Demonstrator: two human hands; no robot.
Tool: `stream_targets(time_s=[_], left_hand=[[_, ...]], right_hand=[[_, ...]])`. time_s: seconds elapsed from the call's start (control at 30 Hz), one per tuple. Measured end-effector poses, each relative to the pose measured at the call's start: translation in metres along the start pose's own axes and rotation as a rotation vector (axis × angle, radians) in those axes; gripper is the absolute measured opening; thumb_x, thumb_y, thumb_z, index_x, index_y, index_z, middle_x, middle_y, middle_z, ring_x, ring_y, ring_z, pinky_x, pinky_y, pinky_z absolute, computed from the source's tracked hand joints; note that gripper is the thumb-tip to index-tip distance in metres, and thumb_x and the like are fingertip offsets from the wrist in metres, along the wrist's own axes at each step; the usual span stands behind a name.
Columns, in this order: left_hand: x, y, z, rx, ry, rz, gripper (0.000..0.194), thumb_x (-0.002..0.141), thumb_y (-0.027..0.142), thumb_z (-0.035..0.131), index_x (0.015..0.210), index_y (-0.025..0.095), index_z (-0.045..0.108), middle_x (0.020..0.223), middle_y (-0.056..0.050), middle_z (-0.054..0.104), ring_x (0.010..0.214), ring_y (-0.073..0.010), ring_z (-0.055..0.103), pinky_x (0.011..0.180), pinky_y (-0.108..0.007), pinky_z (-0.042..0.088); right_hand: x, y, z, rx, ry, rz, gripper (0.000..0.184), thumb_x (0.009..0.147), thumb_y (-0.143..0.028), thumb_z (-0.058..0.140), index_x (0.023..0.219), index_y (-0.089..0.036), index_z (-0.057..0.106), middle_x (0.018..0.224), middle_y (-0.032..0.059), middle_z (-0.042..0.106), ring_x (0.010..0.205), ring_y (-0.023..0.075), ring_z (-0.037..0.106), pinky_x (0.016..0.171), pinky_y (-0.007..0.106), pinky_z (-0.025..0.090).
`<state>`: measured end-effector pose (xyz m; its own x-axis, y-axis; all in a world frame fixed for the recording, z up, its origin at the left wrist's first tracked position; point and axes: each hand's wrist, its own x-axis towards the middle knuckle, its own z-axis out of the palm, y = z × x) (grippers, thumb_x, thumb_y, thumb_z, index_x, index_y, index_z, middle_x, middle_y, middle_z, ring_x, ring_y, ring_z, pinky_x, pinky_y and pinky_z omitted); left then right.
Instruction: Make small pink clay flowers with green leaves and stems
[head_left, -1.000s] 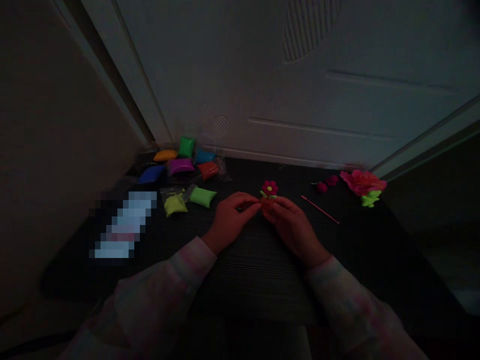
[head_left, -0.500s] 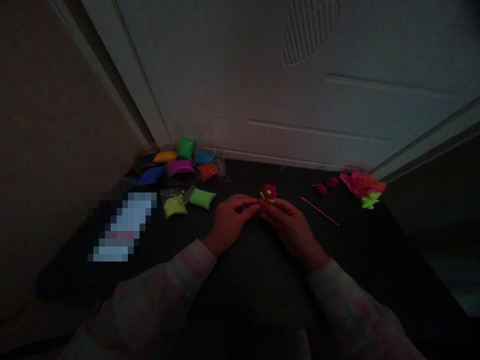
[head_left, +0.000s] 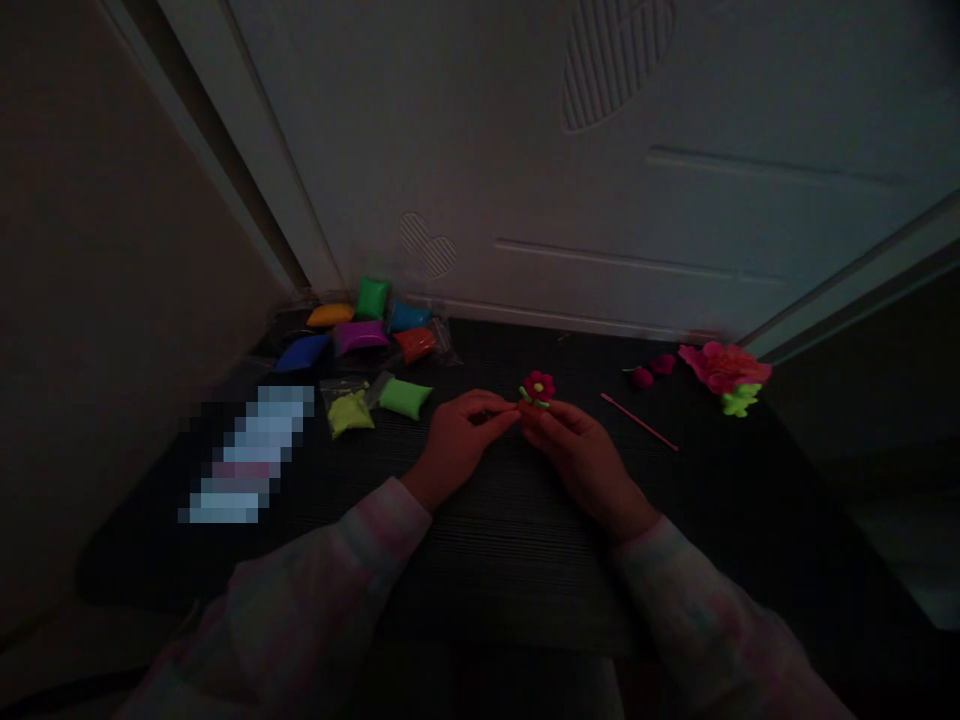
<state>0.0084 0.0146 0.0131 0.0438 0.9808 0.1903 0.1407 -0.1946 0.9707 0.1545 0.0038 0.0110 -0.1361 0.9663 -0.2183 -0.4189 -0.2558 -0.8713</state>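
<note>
A small clay flower (head_left: 538, 387) with dark pink petals, a yellow centre and light green leaves stands upright between my hands. Its reddish-brown base, perhaps a little pot, is partly hidden by fingers. My right hand (head_left: 581, 450) is closed round the base from the right, thumb in front. From the left, my left hand (head_left: 461, 440) meets the same base with thumb and index fingertips pinched together. Dim light hides the exact contact. Right of my hands a thin pink stick (head_left: 640, 422) lies on the dark table (head_left: 510, 560).
Several bags of coloured clay lie at the left, the nearest a light green bag (head_left: 405, 397) and an opened yellow bag (head_left: 350, 412). A blurred bright screen (head_left: 251, 455) is beside them. Cherry-like pieces (head_left: 642, 378) and a pink artificial flower (head_left: 724, 367) lie right. A white panel (head_left: 465, 120) rises behind.
The clay flower sits very slightly lower and tilts a little differently between my fingers. My hands otherwise keep almost the same place and hold.
</note>
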Motion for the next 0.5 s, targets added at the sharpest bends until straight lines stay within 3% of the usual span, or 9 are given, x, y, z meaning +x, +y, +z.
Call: stream_targets(time_s=[0.2, 0.5], left_hand=[[0.0013, 0.0008, -0.0023, -0.134, -0.078, -0.091, 0.007, 0.064, 0.023, 0.065, 0.066, 0.016, 0.065, 0.073, 0.0, 0.064, 0.071, -0.013, 0.058, 0.069, -0.025, 0.043], [0.0028, -0.0013, -0.0013, -0.216, -0.142, -0.204, 0.008, 0.062, 0.022, 0.065, 0.064, 0.015, 0.061, 0.057, 0.005, 0.056, 0.053, -0.0071, 0.047, 0.057, -0.021, 0.038]], right_hand=[[-0.0018, -0.0023, -0.0014, 0.032, -0.034, 0.026, 0.016, 0.062, -0.025, 0.07, 0.077, -0.024, 0.066, 0.087, -0.0005, 0.07, 0.085, 0.0132, 0.062, 0.077, 0.027, 0.047], [0.0009, -0.0021, -0.0045, 0.059, -0.034, 0.081, 0.017, 0.056, -0.023, 0.074, 0.072, -0.023, 0.066, 0.083, -0.0019, 0.07, 0.08, 0.0118, 0.063, 0.074, 0.026, 0.047]])
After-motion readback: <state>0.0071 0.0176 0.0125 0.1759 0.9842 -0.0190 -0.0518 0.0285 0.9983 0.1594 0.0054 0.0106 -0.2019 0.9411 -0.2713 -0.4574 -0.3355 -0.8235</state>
